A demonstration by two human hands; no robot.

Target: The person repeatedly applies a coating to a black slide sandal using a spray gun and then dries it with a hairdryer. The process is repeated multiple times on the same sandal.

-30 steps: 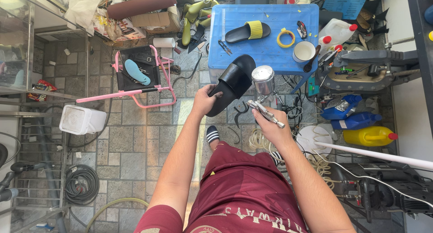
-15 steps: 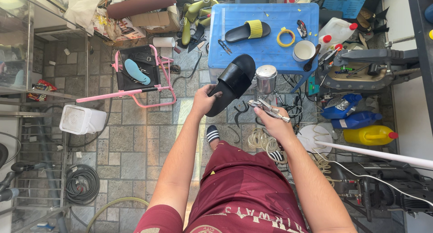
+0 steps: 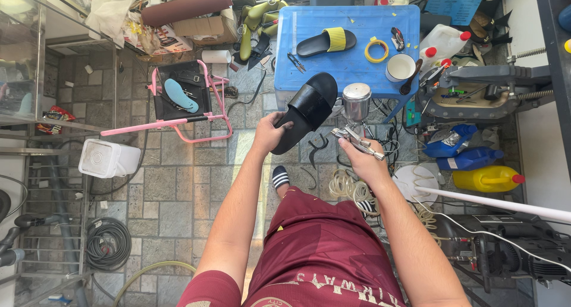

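Blue table (image 3: 321,63), yellow-strapped black slide (image 3: 326,41), yellow tape ring (image 3: 376,50), white cup (image 3: 400,67), scissors (image 3: 295,61)

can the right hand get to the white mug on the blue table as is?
Probably not as is. The right hand is wrapped around a spray gun, so it has no free grip. The white mug stands uncovered near the blue table edge, beyond the gun's metal cup.

A brown cardboard box (image 3: 205,26) lies at the floor's far edge; yellow (image 3: 485,179) and blue jugs (image 3: 470,159) lie at its right edge.
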